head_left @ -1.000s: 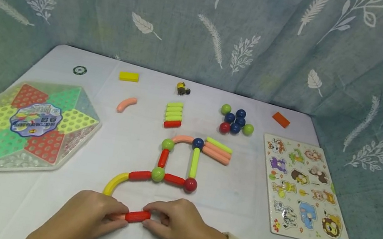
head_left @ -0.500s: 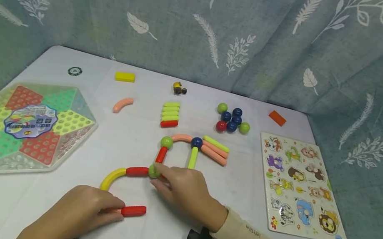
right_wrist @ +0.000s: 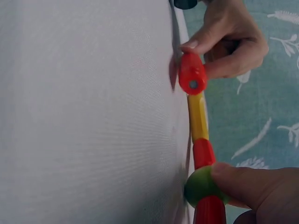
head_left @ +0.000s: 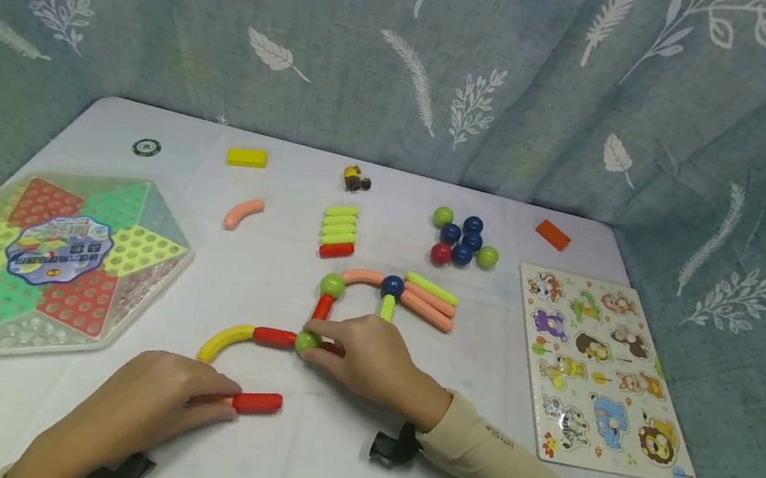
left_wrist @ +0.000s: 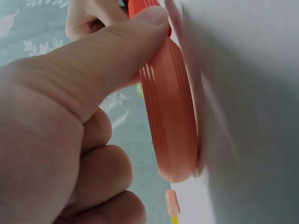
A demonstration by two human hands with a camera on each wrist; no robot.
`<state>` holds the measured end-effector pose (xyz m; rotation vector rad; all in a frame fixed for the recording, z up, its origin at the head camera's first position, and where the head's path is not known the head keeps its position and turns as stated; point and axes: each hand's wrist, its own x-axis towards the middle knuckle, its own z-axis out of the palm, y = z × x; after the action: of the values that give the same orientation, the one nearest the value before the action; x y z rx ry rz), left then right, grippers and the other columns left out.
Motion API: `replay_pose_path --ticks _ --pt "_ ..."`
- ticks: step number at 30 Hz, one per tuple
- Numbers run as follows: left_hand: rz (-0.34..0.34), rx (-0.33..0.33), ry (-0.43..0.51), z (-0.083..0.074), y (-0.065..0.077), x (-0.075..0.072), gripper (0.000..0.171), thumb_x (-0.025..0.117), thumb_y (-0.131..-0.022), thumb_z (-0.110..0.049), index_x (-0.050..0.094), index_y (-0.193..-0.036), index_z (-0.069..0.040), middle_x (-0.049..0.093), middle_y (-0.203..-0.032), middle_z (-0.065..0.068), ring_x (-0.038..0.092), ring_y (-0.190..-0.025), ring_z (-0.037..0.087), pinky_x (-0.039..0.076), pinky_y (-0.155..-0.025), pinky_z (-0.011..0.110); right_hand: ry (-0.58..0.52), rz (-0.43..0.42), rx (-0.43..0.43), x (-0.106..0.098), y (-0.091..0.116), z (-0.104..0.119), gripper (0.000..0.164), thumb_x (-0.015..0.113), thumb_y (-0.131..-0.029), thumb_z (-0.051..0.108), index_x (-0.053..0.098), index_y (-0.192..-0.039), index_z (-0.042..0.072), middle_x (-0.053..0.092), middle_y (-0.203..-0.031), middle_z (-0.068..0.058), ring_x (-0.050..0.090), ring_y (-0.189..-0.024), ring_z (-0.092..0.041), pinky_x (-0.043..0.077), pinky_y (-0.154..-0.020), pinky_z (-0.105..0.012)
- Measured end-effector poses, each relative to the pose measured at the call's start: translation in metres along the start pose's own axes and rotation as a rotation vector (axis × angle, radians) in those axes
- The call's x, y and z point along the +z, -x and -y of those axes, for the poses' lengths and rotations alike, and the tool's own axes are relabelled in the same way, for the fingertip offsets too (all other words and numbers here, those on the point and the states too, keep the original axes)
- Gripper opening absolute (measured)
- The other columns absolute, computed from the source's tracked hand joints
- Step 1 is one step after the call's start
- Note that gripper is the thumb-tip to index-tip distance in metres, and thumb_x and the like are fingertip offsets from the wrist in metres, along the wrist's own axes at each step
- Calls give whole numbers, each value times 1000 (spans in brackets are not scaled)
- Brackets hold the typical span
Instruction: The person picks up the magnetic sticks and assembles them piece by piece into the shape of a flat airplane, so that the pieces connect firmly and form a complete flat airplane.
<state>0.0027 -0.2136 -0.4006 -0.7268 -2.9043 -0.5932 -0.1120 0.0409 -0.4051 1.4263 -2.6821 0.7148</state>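
Observation:
My left hand (head_left: 170,394) pinches two magnetic sticks near where they meet end to end. One is a red stick (head_left: 258,403), the other a salmon stick (left_wrist: 169,112) seen best in the left wrist view. My right hand (head_left: 370,360) pinches a green ball (right_wrist: 200,186) between thumb and fingers. From that ball a red stick (head_left: 274,337) runs left into a yellow curved stick (head_left: 223,343), whose near end lies beside my left hand. Another red stick (head_left: 323,307) links it to the upper green ball (head_left: 333,286). My right hand hides the figure's lower right corner.
A blue ball (head_left: 392,287) joins the figure's top, beside loose salmon sticks (head_left: 427,311). Behind lie green sticks (head_left: 338,227), several loose balls (head_left: 463,240) and a salmon curved stick (head_left: 244,213). A Chinese checkers box (head_left: 52,264) stands left, an animal puzzle board (head_left: 604,373) right.
My right hand has let go of the red stick's end and moved up to the green ball, which it now pinches. My left hand keeps its grip on the sticks, slightly farther left and up.

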Motion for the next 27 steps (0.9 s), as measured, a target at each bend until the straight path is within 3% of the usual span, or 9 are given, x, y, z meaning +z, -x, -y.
replay_pose_path --ticks 4,11,17,27 --pt "31 -7 24 6 -1 -2 16 78 -73 -37 74 -88 -34 58 -80 -32 55 -71 -10 50 -65 24 2 2 5 -1 0 1 36 68 -84 41 67 -116 24 46 -55 19 37 -45 2 25 -42 -19" --pt "70 39 74 14 1 -6 17 79 -73 -35 73 -89 -36 58 -80 -31 55 -72 -9 49 -66 24 -4 -6 4 1 0 1 36 67 -84 41 66 -117 25 59 -71 19 39 -47 3 26 -42 -19" --pt "146 36 106 16 1 -12 17 77 -74 -37 73 -90 -37 59 -81 -31 57 -74 -8 50 -67 25 -3 -3 5 2 1 0 34 66 -85 43 66 -115 26 54 -66 20 40 -50 4 27 -43 -18" --pt "100 -12 67 10 5 -10 18 78 -73 -36 73 -91 -36 58 -82 -31 55 -72 -8 49 -65 26 35 -9 -7 4 1 -1 34 66 -85 42 65 -115 27 46 -58 18 39 -49 3 25 -42 -19"
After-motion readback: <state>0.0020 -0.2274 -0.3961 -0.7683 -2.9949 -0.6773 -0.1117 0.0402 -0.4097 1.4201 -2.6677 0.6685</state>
